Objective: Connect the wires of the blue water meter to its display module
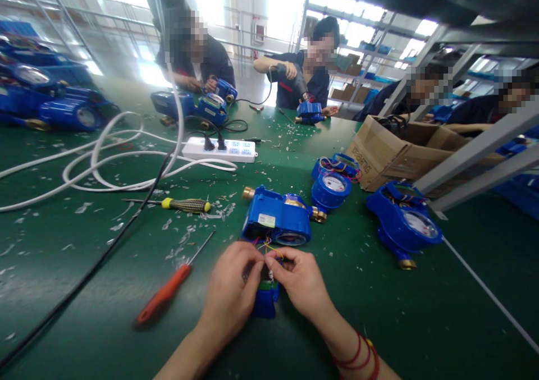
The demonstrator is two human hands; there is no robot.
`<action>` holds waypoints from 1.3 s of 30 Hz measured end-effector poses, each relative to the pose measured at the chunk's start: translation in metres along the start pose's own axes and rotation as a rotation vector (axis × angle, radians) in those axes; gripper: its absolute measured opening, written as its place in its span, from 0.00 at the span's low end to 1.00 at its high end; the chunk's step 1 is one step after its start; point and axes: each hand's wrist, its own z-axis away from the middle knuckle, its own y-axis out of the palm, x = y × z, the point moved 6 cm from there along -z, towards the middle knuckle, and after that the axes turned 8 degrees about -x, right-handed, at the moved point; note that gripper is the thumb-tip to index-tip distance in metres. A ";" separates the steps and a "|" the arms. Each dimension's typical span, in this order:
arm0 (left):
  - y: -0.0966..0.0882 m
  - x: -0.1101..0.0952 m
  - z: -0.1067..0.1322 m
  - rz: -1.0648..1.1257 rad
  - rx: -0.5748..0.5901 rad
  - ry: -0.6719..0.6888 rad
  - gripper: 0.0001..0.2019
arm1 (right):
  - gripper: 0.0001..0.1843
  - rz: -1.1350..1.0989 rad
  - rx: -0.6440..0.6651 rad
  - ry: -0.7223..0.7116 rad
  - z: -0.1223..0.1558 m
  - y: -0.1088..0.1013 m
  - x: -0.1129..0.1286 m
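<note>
Close in front of me, my left hand (233, 282) and my right hand (298, 282) meet fingertip to fingertip. Both are closed in a pinch on thin wires (273, 250), whose ends are hidden by the fingers. Under them lies a small blue cover (265, 306) with a green circuit board (269, 285) partly visible inside. The wires, some yellow and red, run to a blue water meter (269, 217) with brass ends, lying just beyond my fingers. A red string bracelet (362, 357) circles my right wrist.
An orange-handled screwdriver (164, 294) and a yellow-black screwdriver (185, 205) lie left. A white power strip (221, 149) with looping cables stands behind. More meters (334, 186) and a cardboard box (379, 152) are right. Co-workers sit opposite, one holding a power driver (298, 81).
</note>
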 end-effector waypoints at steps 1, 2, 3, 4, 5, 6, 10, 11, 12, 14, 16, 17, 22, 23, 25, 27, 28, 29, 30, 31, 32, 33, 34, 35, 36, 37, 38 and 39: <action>0.001 0.000 0.000 -0.001 0.002 0.001 0.05 | 0.10 0.013 0.001 -0.004 0.000 0.000 0.000; 0.001 0.001 0.001 -0.002 0.006 0.002 0.05 | 0.10 0.028 0.000 -0.010 0.000 -0.001 0.001; 0.002 0.001 0.001 -0.003 0.011 0.002 0.05 | 0.10 0.043 -0.003 -0.016 0.000 -0.001 0.002; 0.003 0.001 0.002 -0.006 0.016 0.000 0.05 | 0.09 0.058 -0.008 -0.022 0.000 -0.001 0.002; 0.003 0.001 0.002 -0.009 0.020 -0.001 0.05 | 0.09 0.072 -0.012 -0.029 0.001 -0.002 0.003; 0.004 0.002 0.002 -0.012 0.023 -0.003 0.05 | 0.09 0.084 -0.018 -0.034 0.001 -0.002 0.004; 0.005 0.003 0.003 -0.028 0.035 -0.016 0.06 | 0.08 0.104 -0.031 -0.051 0.002 -0.002 0.007; 0.005 0.003 0.002 -0.031 0.037 -0.021 0.06 | 0.08 0.102 -0.029 -0.053 0.001 -0.002 0.007; 0.004 0.004 0.002 -0.032 0.036 -0.029 0.06 | 0.08 0.099 -0.025 -0.053 0.001 -0.002 0.007; 0.003 0.004 0.001 -0.029 0.025 -0.040 0.06 | 0.09 0.090 -0.017 -0.053 0.001 -0.001 0.007; 0.001 0.003 0.000 -0.024 0.015 -0.047 0.06 | 0.10 0.083 -0.012 -0.054 0.001 -0.001 0.006; 0.000 0.003 0.000 -0.022 0.011 -0.048 0.06 | 0.10 0.081 -0.013 -0.053 0.001 -0.001 0.006; 0.000 0.003 0.001 -0.018 0.018 -0.056 0.06 | 0.08 0.034 -0.017 -0.026 0.000 0.000 0.004; 0.000 0.004 0.002 -0.016 0.019 -0.058 0.06 | 0.08 0.015 -0.021 -0.015 -0.001 0.000 0.003; 0.001 0.004 0.002 -0.010 0.017 -0.067 0.06 | 0.07 -0.027 -0.034 0.005 -0.002 0.000 0.002; 0.001 0.005 0.002 0.000 0.018 -0.081 0.06 | 0.07 -0.072 -0.061 0.013 -0.003 -0.002 0.000; 0.001 0.006 0.002 0.005 0.020 -0.092 0.06 | 0.07 -0.094 -0.078 0.014 -0.004 -0.004 -0.001; 0.000 0.006 0.001 0.010 0.022 -0.105 0.06 | 0.08 -0.113 -0.093 0.017 -0.004 -0.005 -0.001; 0.000 0.007 0.001 0.015 0.028 -0.117 0.06 | 0.08 -0.129 -0.106 0.020 -0.004 -0.006 -0.002; 0.001 0.007 0.001 0.017 0.035 -0.127 0.06 | 0.09 -0.142 -0.116 0.024 -0.004 -0.007 -0.002; 0.001 0.007 0.001 0.018 0.044 -0.132 0.06 | 0.10 -0.151 -0.124 0.029 -0.004 -0.007 -0.002; 0.001 0.007 0.000 0.019 0.052 -0.132 0.06 | 0.11 -0.160 -0.132 0.032 -0.004 -0.008 -0.002; 0.002 0.007 0.000 0.019 0.060 -0.128 0.06 | 0.12 -0.169 -0.139 0.033 -0.003 -0.008 -0.002; 0.002 0.007 0.000 0.019 0.060 -0.125 0.06 | 0.13 -0.179 -0.146 0.034 -0.003 -0.008 -0.002; 0.001 0.007 0.000 0.017 0.047 -0.131 0.06 | 0.14 -0.192 -0.151 0.037 -0.002 -0.008 -0.003; 0.000 0.009 0.000 0.012 0.022 -0.151 0.05 | 0.15 -0.207 -0.150 0.040 -0.002 -0.007 -0.003; -0.003 0.012 0.000 0.009 -0.012 -0.185 0.05 | 0.15 -0.223 -0.148 0.046 -0.001 -0.007 -0.004; -0.005 0.016 0.001 0.007 -0.051 -0.231 0.06 | 0.15 -0.240 -0.143 0.054 -0.001 -0.007 -0.006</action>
